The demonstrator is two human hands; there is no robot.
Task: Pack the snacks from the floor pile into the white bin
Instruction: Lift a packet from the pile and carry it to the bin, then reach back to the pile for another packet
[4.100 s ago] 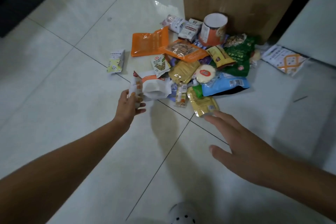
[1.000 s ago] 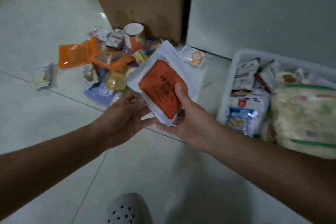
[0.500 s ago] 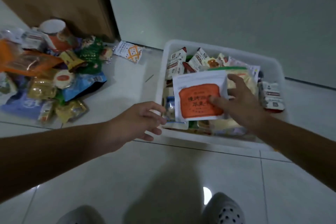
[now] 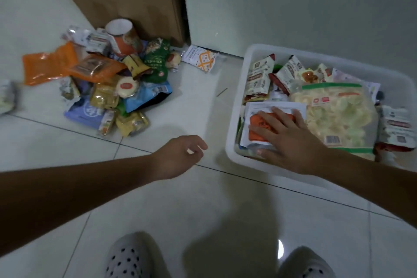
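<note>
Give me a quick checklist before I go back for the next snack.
1. Is the pouch in the bin: ok, it lies flat in the near left corner.
2. Can the right hand lift: ok, straight fingers press the pouch, no grip seen.
3. Is the left hand empty: ok, loosely curled over the floor.
4. Is the pile packed: not ok, much lies on the floor.
5. Room in bin: cannot tell, the chips bag fills much of it.

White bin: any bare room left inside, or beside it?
Inside the white bin none shows: packets cover it; the right hand presses a white-and-orange pouch at its near-left corner. Bare tile lies between the floor pile and the bin's left wall.
</note>
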